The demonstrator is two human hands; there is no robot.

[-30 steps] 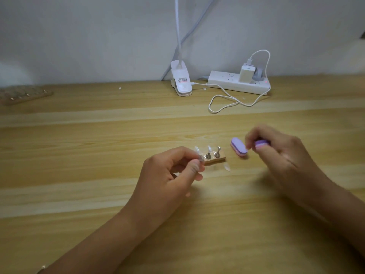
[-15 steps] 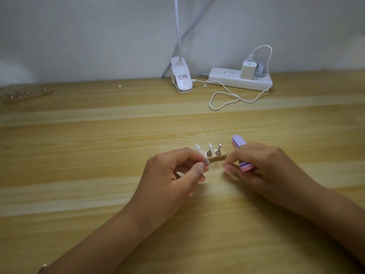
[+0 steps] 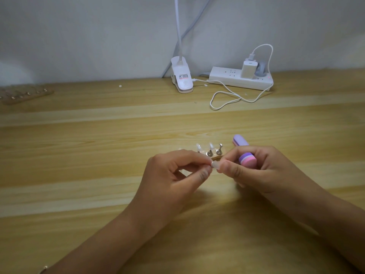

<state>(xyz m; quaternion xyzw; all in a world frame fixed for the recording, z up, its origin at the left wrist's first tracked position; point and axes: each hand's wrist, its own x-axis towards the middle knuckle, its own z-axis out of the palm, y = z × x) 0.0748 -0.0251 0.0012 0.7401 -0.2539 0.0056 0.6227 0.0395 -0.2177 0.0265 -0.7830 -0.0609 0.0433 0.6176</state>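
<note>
My left hand (image 3: 177, 175) pinches a small clear nail tip (image 3: 215, 165) between thumb and forefinger. My right hand (image 3: 262, 171) touches the same nail tip with its thumb and forefinger while its other fingers curl round a purple and pink buffer block (image 3: 244, 151). Just behind the hands a small wooden stand (image 3: 214, 155) carries metal pegs; two of them bear clear nail tips (image 3: 198, 147).
A white clip lamp base (image 3: 181, 79) and a white power strip (image 3: 240, 80) with a charger and looping cable (image 3: 223, 97) sit at the wall. Another wooden stand with pegs (image 3: 23, 94) lies at the far left of the wooden table (image 3: 98, 145).
My right hand carried the buffer block left and closer, and its fingertips now meet the nail tip held in my left hand. My left hand lifted slightly off the stand.
</note>
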